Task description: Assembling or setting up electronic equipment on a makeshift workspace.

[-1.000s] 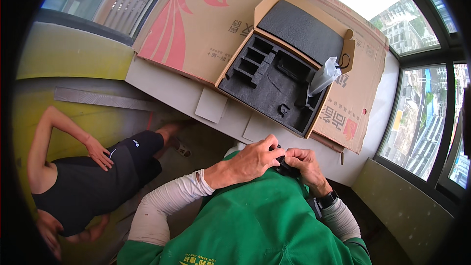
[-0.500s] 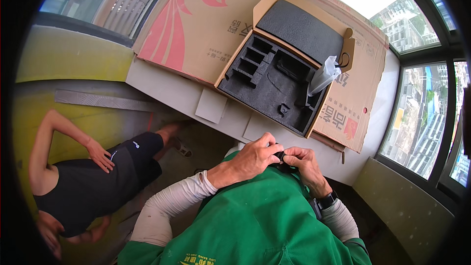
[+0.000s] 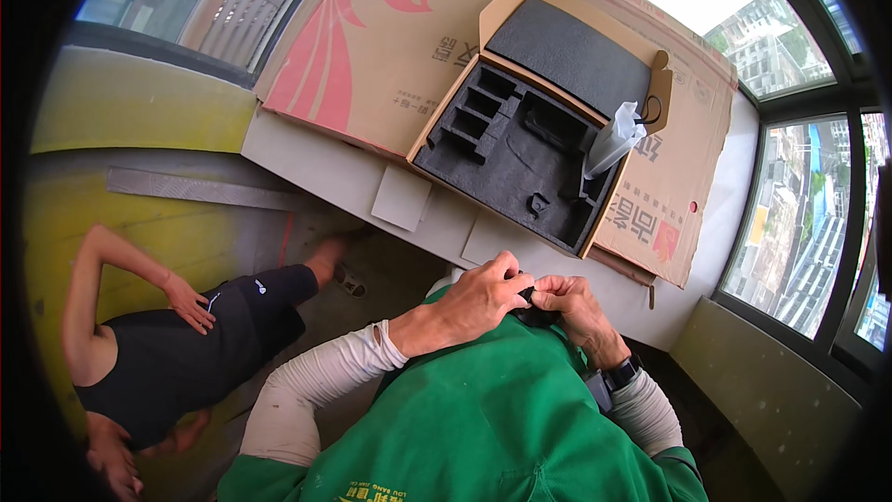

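Note:
Both hands meet close to my body, in front of my green shirt (image 3: 502, 400). Between their fingertips is a small black piece (image 3: 527, 295), mostly covered by the fingers, so its kind cannot be made out. My left hand (image 3: 474, 297) is closed, thumb and fingers pinched on the piece. My right hand (image 3: 574, 309), with a black watch (image 3: 621, 375) on its wrist, pinches the other side of it. More dark material shows just under the fingers. Beyond the hands lies an open cardboard box (image 3: 595, 240) with a black foam insert (image 3: 502, 172) cut into compartments.
The box rests on a large flat carton (image 3: 390, 65) on a ledge (image 3: 325, 153). A white plastic bag (image 3: 613, 144) stands in the box's right side. Windows (image 3: 790, 223) line the right. At left another person (image 3: 186, 353) in dark clothes stands, hand on hip.
My right hand has shifted slightly, its fingers now higher and closer to the left fingertips around the black piece. The other person has moved a little.

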Action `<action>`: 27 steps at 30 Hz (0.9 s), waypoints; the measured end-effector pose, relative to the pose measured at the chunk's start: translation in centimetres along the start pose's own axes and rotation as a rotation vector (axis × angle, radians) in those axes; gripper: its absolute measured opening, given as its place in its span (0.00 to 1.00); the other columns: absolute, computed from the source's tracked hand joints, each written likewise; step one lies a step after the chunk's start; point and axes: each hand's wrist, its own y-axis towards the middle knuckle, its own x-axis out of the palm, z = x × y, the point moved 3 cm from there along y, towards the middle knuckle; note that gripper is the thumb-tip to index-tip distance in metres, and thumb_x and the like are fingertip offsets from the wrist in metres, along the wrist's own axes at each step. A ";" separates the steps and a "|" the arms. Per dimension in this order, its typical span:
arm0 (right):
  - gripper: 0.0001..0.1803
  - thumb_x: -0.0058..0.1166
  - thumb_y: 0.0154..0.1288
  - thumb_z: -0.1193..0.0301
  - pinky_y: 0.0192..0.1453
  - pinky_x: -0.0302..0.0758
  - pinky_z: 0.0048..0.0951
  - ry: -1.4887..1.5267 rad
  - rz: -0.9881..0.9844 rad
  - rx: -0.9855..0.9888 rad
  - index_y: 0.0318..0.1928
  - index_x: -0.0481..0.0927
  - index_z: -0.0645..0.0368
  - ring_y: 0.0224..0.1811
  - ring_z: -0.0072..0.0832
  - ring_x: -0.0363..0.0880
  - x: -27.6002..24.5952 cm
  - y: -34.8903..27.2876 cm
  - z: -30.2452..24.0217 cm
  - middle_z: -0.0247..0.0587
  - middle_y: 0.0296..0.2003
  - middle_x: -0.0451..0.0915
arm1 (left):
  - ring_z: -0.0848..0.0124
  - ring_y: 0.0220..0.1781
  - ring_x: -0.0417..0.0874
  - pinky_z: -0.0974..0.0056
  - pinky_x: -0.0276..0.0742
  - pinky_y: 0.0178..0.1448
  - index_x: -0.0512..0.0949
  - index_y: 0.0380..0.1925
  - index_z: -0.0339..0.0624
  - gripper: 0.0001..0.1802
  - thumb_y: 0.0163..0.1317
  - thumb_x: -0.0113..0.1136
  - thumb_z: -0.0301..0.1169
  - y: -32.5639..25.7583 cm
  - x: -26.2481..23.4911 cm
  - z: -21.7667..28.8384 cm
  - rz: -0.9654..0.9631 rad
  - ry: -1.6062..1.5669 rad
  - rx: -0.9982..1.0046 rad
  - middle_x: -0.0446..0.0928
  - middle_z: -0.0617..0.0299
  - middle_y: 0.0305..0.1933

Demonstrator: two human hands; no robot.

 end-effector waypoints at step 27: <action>0.08 0.64 0.68 0.73 0.42 0.77 0.25 -0.111 0.041 -0.063 0.40 0.88 0.67 0.35 0.19 0.80 -0.2 -0.3 -0.8 0.35 0.33 0.87 | 0.57 0.47 0.83 0.57 0.82 0.51 0.82 0.50 0.38 0.18 0.59 0.71 0.25 0.6 0.2 -1.0 0.030 -0.243 -0.091 0.76 0.54 0.48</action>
